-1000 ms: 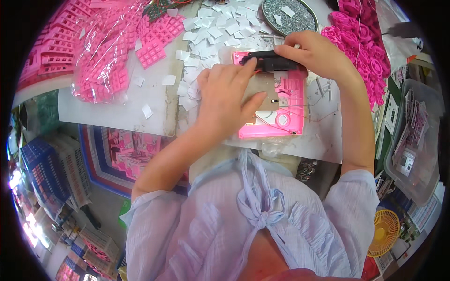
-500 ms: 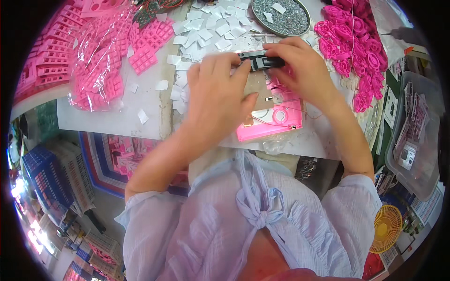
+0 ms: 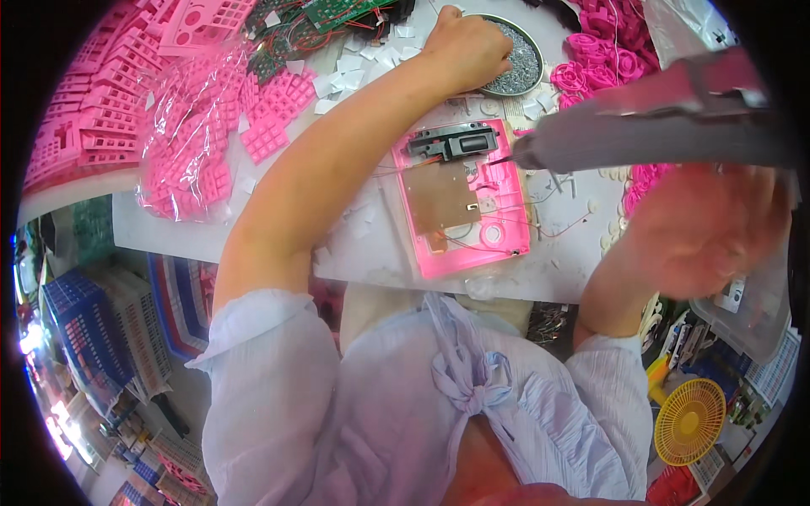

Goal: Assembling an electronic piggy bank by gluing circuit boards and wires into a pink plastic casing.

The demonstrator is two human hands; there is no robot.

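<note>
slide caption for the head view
Left hand at a dish of small metal parts; right hand holding a grey tool over a pink casing.

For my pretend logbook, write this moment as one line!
left hand: at round tray; right hand, blurred: at grey tool; black part: on pink casing

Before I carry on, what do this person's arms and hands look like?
The left sleeve and right sleeve are loose, thin, pale blue crinkled cloth, ending near the elbows. The left forearm is bare, with no watch or bracelet showing. The left hand wears no glove. The right hand looks ungloved too, but is blurred.
</note>
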